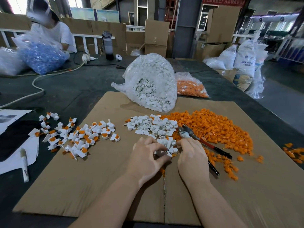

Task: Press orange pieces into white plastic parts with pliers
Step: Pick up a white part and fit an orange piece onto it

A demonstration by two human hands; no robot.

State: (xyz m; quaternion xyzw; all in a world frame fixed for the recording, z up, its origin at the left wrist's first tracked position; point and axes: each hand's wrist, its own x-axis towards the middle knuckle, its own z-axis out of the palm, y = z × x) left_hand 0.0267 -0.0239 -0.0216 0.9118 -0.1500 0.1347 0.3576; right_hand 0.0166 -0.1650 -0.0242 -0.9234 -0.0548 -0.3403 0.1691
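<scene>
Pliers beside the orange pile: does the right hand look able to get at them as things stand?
Probably yes. The pliers lie uncovered on the cardboard, right beside the right hand, with nothing lying over their handles. That hand is busy at the white parts, so it would likely have to let go first.

I saw two bare forearms reaching in from the bottom edge, with no sleeves, gloves, watch or rings showing on them. The left hand (146, 159) and the right hand (190, 157) were both bare, knuckles and tendons plain on their backs. The fingertips were partly blurred.
</scene>
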